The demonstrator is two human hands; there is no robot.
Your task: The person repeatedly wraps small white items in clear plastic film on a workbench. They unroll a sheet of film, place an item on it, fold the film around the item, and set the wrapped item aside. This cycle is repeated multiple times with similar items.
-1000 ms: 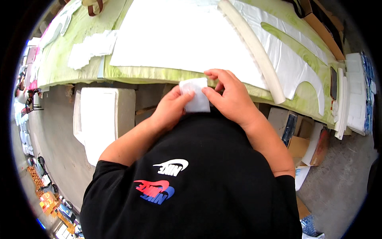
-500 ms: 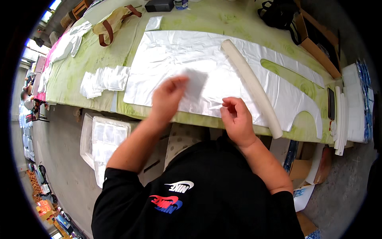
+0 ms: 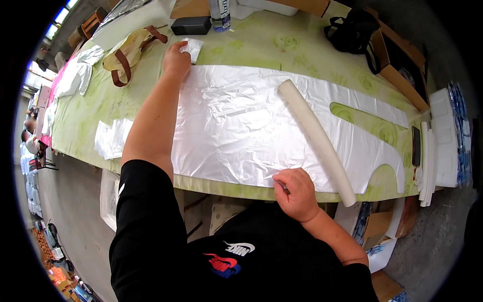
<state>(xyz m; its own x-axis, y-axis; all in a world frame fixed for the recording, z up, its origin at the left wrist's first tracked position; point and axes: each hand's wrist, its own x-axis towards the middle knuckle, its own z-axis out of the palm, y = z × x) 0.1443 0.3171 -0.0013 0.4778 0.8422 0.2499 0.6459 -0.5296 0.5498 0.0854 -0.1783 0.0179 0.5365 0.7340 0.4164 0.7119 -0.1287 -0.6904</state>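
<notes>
A thin, shiny white plastic sheet (image 3: 226, 118), cut like an apron with a curved notch and a long slot at its right end, lies spread on the table. Across its right half rests a pale cardboard tube (image 3: 319, 141). My left hand (image 3: 176, 59) reaches past the sheet's far left corner, fingers closed at the edge of a small folded plastic packet (image 3: 193, 49); part of the packet is hidden by the hand. At the sheet's near edge, my right hand (image 3: 297, 194) is curled closed; whatever its fingers hold, if anything, is hidden.
Folded white plastic pieces (image 3: 111, 138) lie at the table's left, partly behind my left arm. At the back are a yellowish bag with brown handles (image 3: 121, 60), a black case (image 3: 191, 25) and a bottle (image 3: 220, 15). A black bag (image 3: 352, 32) and cardboard box (image 3: 400, 60) stand far right.
My left hand has moved from over the sheet, where it held a blurred whitish piece, away to the packet at the far left corner. My right hand has curled tighter. The view has tilted.
</notes>
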